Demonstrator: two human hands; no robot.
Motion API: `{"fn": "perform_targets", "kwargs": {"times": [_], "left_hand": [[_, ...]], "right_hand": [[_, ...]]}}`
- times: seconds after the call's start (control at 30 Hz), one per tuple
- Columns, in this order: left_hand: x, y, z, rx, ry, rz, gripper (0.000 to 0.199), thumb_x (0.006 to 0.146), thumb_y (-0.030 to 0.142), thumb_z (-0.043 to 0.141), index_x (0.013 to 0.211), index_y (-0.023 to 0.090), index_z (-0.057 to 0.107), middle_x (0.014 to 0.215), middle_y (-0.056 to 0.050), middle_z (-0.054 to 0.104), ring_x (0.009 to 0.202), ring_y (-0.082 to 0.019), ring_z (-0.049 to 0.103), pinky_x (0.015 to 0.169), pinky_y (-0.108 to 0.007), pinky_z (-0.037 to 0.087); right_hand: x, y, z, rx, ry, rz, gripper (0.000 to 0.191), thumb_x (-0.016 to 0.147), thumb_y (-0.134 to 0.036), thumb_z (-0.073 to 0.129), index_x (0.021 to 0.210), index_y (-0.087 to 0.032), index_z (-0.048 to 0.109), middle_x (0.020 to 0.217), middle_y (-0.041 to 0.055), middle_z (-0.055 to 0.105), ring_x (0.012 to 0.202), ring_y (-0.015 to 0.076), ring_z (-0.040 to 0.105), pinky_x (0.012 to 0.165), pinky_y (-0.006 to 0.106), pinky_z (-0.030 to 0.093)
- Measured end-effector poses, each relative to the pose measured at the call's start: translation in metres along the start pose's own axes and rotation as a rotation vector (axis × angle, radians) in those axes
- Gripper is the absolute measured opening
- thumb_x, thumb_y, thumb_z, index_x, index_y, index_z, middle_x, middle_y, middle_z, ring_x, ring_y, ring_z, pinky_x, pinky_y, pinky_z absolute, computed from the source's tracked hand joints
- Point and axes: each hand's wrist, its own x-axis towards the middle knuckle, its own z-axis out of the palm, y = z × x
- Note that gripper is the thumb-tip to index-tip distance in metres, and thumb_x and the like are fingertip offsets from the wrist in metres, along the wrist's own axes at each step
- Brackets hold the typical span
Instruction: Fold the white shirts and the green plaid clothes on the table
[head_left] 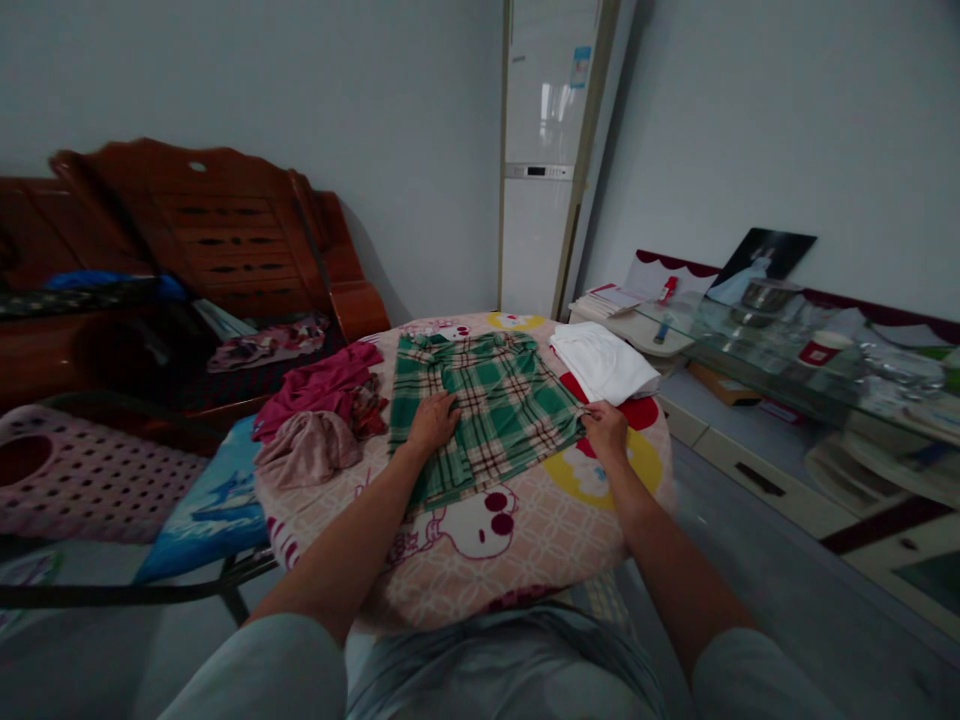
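Observation:
A green plaid cloth garment (499,395) lies spread on a round table with a patterned pink cover (540,530). My left hand (433,422) rests on the left part of the garment, its fingers lying on the fabric. At the garment's right corner, my right hand (604,430) pinches the edge between thumb and fingers. Folded white cloth (602,362) sits at the table's back right, just beyond my right hand. On the left side of the table are a crumpled magenta cloth (319,388) and a crumpled dusty-pink cloth (311,450).
A wooden chair (217,240) with clothes on its seat stands at the back left. Nearer are a pink perforated basket (90,475) and a blue patterned seat (214,510). On the right, a glass-topped cabinet (757,350) holds a paper cup (823,348) and a metal bowl.

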Motion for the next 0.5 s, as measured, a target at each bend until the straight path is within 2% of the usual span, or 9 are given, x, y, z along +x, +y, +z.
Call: {"fn": "perform_targets", "kwargs": {"times": [0.07, 0.13, 0.23, 0.3, 0.37, 0.5], "left_hand": [[0.0, 0.013, -0.015, -0.065, -0.002, 0.02, 0.033, 0.086, 0.022, 0.054, 0.115, 0.017, 0.067, 0.124, -0.011, 0.066, 0.119, -0.024, 0.059, 0.102, -0.035, 0.045], [-0.003, 0.035, -0.033, -0.168, -0.037, 0.101, 0.026, 0.087, 0.024, 0.053, 0.104, 0.017, 0.07, 0.11, -0.008, 0.071, 0.103, -0.022, 0.065, 0.092, -0.032, 0.049], [-0.014, 0.077, -0.05, -0.336, -0.144, 0.337, 0.024, 0.09, 0.032, 0.052, 0.091, 0.018, 0.072, 0.089, -0.004, 0.072, 0.08, -0.016, 0.065, 0.076, -0.025, 0.049], [-0.025, 0.101, -0.048, -0.368, -0.215, 0.439, 0.023, 0.09, 0.032, 0.053, 0.086, 0.017, 0.071, 0.082, -0.003, 0.071, 0.074, -0.014, 0.063, 0.071, -0.023, 0.046], [-0.037, 0.116, -0.037, -0.363, -0.298, 0.486, 0.019, 0.089, 0.028, 0.054, 0.087, 0.017, 0.07, 0.082, -0.003, 0.07, 0.073, -0.013, 0.062, 0.068, -0.022, 0.044], [-0.052, 0.121, -0.013, -0.294, -0.299, 0.469, 0.018, 0.085, 0.026, 0.059, 0.098, 0.019, 0.068, 0.095, -0.005, 0.069, 0.081, -0.016, 0.062, 0.07, -0.024, 0.046]], "right_hand": [[-0.001, -0.002, -0.001, -0.044, 0.031, -0.014, 0.022, 0.066, -0.02, 0.055, 0.083, -0.017, 0.068, 0.077, 0.007, 0.071, 0.073, 0.0217, 0.064, 0.073, 0.032, 0.05], [-0.001, -0.003, -0.002, -0.097, 0.124, -0.019, 0.026, 0.066, -0.017, 0.052, 0.086, -0.016, 0.068, 0.082, 0.0083, 0.072, 0.077, 0.022, 0.063, 0.077, 0.033, 0.049], [-0.001, -0.003, -0.004, -0.147, 0.217, -0.037, 0.03, 0.067, -0.015, 0.049, 0.09, -0.014, 0.068, 0.088, 0.0112, 0.071, 0.081, 0.0228, 0.063, 0.08, 0.034, 0.049], [-0.001, -0.002, -0.005, -0.162, 0.242, -0.07, 0.029, 0.07, -0.015, 0.047, 0.09, -0.014, 0.068, 0.09, 0.012, 0.07, 0.085, 0.0234, 0.062, 0.083, 0.035, 0.048], [-0.001, -0.002, -0.006, -0.173, 0.25, -0.093, 0.028, 0.075, -0.017, 0.045, 0.091, -0.015, 0.068, 0.094, 0.0126, 0.07, 0.089, 0.0241, 0.062, 0.086, 0.035, 0.047], [-0.001, 0.0, -0.008, -0.188, 0.218, -0.033, 0.031, 0.08, -0.021, 0.042, 0.092, -0.014, 0.069, 0.091, 0.0136, 0.071, 0.088, 0.0256, 0.062, 0.084, 0.036, 0.046]]}}
